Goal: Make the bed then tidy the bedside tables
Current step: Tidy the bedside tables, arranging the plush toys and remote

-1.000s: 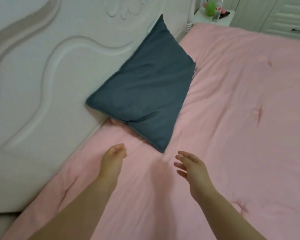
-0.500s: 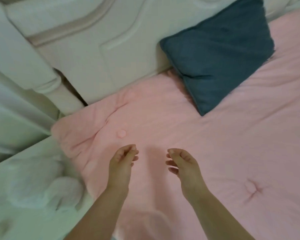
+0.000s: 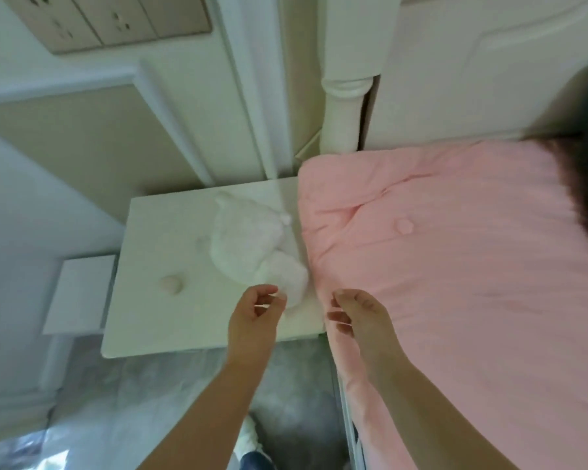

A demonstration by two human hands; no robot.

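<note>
Both hands empty, fingers loosely curled: left hand (image 3: pixel 257 308) over white bedside table (image 3: pixel 157 320) near fluffy white plush (image 3: pixel 248 245), right hand (image 3: pixel 360 313) at pink quilt (image 3: pixel 472 266) edge.

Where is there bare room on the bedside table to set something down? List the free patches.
On the bedside table, the left strip from the back edge to the small round object is bare, as is the front-left corner below it. The right side is crowded: the white fluffy item fills it up to the pink quilt, with the left hand hovering at its near end.
</note>
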